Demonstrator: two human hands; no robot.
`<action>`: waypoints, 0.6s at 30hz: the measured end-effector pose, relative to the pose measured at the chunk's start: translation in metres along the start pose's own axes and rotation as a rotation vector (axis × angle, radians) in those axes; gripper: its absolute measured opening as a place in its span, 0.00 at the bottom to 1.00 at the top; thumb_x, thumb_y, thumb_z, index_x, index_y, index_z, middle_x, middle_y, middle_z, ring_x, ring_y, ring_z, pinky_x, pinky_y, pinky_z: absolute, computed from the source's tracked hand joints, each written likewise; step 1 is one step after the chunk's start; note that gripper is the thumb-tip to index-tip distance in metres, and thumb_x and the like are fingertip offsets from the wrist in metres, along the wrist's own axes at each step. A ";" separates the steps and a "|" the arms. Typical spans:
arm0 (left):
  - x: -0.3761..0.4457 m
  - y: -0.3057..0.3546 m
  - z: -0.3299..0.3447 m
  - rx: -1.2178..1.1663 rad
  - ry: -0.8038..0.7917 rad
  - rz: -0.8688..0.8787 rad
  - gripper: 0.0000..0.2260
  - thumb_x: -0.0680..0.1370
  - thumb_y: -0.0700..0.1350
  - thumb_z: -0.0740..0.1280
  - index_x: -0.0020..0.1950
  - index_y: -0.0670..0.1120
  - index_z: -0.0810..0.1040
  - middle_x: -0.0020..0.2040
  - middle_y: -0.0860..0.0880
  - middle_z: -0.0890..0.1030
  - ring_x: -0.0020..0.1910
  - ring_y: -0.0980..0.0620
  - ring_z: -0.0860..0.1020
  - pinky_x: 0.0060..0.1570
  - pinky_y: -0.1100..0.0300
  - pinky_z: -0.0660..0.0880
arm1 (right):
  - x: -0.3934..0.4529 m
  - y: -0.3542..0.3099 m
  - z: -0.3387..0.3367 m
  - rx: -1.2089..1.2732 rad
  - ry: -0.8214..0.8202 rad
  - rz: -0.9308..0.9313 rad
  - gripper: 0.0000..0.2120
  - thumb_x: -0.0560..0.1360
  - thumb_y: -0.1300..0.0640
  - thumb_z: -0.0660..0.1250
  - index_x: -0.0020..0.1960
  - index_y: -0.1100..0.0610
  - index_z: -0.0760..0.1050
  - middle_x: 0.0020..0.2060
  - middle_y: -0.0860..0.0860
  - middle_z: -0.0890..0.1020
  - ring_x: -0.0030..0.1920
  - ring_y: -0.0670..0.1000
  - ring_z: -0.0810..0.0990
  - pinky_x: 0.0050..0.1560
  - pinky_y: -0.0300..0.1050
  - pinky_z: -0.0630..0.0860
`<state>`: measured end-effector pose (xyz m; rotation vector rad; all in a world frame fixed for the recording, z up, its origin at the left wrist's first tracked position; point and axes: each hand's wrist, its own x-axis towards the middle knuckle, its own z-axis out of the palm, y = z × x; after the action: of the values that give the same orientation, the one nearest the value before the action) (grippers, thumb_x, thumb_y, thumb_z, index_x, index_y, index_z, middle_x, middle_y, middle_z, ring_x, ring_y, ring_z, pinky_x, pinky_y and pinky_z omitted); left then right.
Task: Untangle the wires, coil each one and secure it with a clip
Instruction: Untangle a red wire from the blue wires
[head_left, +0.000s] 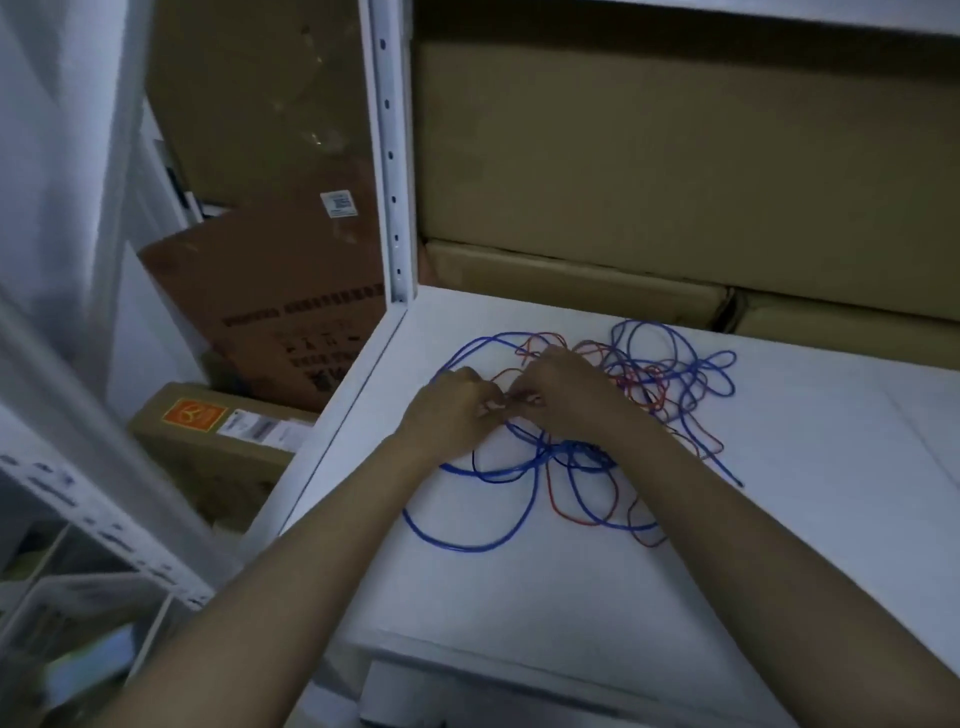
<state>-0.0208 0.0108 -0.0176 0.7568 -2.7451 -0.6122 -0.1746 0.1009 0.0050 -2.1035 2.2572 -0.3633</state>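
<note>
Far left stands a blurred white rack frame (78, 499), and past it brown cardboard boxes (223, 447) sit low on the floor beside a leaning printed carton (291, 312). A white perforated upright post (389, 171) rises at the back-left corner of the white shelf surface (519, 597), where the work happens (the light is dim and bluish). Long cardboard cartons (675, 171) line the back of the shelf. The left hand (452, 410) and right hand (561, 395) meet near the shelf's left-centre, fingers curled and pinching strands of the tangled wires (597, 431) between them; which strand each holds cannot be told. The tangle mixes blue and red-orange loops, spreading from under the hands toward the right, with one loose end trailing out at the right. The shelf's left edge runs close beside the left hand; bare white surface lies in front of and to the right of the tangle.
</note>
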 end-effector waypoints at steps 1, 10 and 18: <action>0.001 0.000 0.003 0.006 -0.052 -0.008 0.14 0.78 0.53 0.65 0.61 0.51 0.81 0.59 0.45 0.78 0.59 0.45 0.75 0.56 0.54 0.74 | -0.004 0.000 0.001 -0.070 -0.049 0.057 0.10 0.76 0.52 0.68 0.54 0.54 0.82 0.46 0.55 0.82 0.51 0.54 0.76 0.46 0.46 0.74; -0.007 -0.019 0.017 -0.102 0.047 -0.001 0.12 0.78 0.46 0.66 0.61 0.46 0.80 0.62 0.46 0.78 0.59 0.45 0.76 0.56 0.56 0.72 | -0.101 0.011 -0.004 0.390 0.536 0.372 0.10 0.75 0.66 0.68 0.54 0.58 0.82 0.54 0.45 0.80 0.57 0.40 0.75 0.60 0.28 0.68; -0.022 0.035 0.039 -0.134 0.231 0.392 0.15 0.78 0.46 0.60 0.58 0.40 0.80 0.56 0.40 0.79 0.54 0.39 0.76 0.54 0.47 0.77 | -0.182 0.031 0.027 0.159 0.433 0.626 0.13 0.73 0.62 0.65 0.56 0.58 0.81 0.52 0.54 0.82 0.50 0.56 0.79 0.51 0.43 0.73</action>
<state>-0.0303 0.0632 -0.0388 0.2293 -2.5076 -0.5734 -0.1851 0.2790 -0.0512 -1.2276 2.8330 -0.9801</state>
